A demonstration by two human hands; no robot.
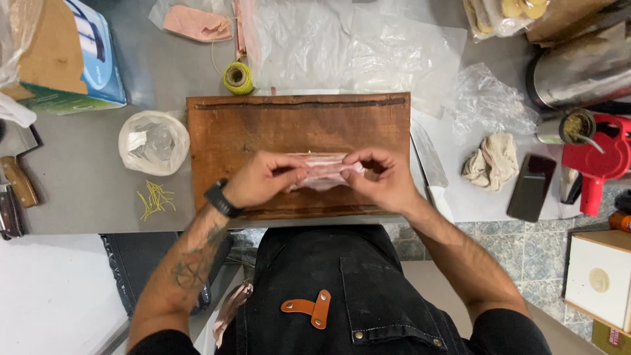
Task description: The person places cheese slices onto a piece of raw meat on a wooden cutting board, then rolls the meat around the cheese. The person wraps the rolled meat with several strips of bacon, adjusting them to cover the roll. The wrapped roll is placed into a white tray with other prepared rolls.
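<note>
A pale pink roll of raw meat (323, 172) lies on a brown wooden cutting board (263, 125). My left hand (263, 179) grips its left end, fingers curled over the top. My right hand (382, 177) pinches its right end from above. Both hands rest near the board's front edge. A black watch sits on my left wrist.
A spool of yellow-green twine (238, 77) stands behind the board, cut twine bits (155, 199) to its left beside a plastic-lined bowl (153, 142). A knife (430, 164), a rag (493, 161) and a dark phone (531, 187) lie right. Plastic sheets (342, 46) cover the back.
</note>
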